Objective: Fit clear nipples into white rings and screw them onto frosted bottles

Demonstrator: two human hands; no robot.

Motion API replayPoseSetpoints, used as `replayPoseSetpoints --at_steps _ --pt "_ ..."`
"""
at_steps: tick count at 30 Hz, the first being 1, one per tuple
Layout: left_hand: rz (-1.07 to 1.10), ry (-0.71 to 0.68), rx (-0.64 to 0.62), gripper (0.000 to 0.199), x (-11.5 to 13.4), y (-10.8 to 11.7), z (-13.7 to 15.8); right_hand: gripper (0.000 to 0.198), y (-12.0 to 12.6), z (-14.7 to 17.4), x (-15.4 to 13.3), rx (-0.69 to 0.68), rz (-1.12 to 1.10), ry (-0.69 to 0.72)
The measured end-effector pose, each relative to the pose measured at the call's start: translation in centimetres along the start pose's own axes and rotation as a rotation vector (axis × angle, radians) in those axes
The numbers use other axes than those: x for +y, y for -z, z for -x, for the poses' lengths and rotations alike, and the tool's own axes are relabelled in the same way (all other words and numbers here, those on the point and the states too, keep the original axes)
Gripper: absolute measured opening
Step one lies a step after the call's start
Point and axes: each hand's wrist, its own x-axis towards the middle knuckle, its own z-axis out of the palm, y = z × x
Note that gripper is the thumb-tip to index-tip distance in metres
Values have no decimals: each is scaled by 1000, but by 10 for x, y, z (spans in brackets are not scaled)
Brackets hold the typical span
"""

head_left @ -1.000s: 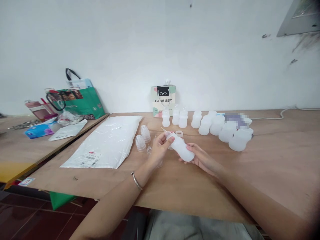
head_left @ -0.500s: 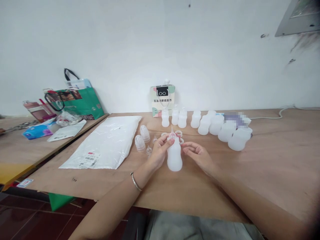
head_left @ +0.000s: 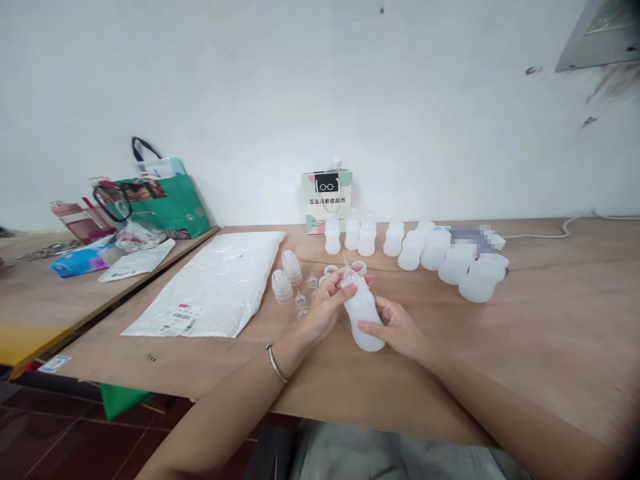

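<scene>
A frosted white baby bottle (head_left: 363, 317) leans with its top toward the left, gripped by both my hands. A clear pointed nipple (head_left: 349, 270) sits at its mouth. My left hand (head_left: 330, 297) is closed around the bottle's neck, the thumb lying near the nipple's base. Lower down, my right hand (head_left: 400, 325) holds the bottle's body from the right, its thumb across the front. Behind my left hand lie white rings (head_left: 359, 267). Loose clear nipples (head_left: 301, 299) are to its left, next to two clear-capped tops (head_left: 282, 287).
A row of similar bottles (head_left: 395, 239) runs along the back and right; a few at the left carry nipples. A paper bag (head_left: 327, 203) stands against the wall. A large white plastic mailer (head_left: 215, 287) lies at left. Beyond a gap, a second table holds a green bag (head_left: 183, 207).
The bottle has gone from upright to tilted, its base swinging right. My right hand has moved from beside the bottle onto its body. My left hand keeps its hold at the neck.
</scene>
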Motion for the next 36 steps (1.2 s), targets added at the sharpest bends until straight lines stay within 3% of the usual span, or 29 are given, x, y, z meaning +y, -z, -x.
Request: replayPoseSetpoints --at_steps 8,14,18,20,21,23,25,27,29,32,36 --pt "-3 31 -47 59 4 2 2 35 8 3 -2 -75 -47 -95" --pt "-184 -42 -28 45 4 -2 3 38 4 1 0 -50 -53 -60" --pt "-820 -392 174 39 27 6 5 44 -1 -2 6 85 64 38" --pt "-1127 -563 402 32 46 23 6 46 0 -3 11 155 131 51" --pt "-1226 -579 540 30 56 34 6 47 0 -4 13 186 144 52" --pt "-1447 -467 717 31 74 58 6 47 2 -5 17 229 139 57" --pt "-1629 -219 733 34 85 80 8 48 3 -7 20 266 145 66" --pt "-1704 62 597 37 88 94 12 47 3 -8 21 292 171 62" --pt "-1706 244 431 38 86 101 15 45 3 -8 21 315 210 42" --pt "-1715 288 326 33 83 101 19 40 4 -8 17 345 266 25" --pt "-1667 129 458 27 91 100 20 37 2 -6 9 365 337 34"
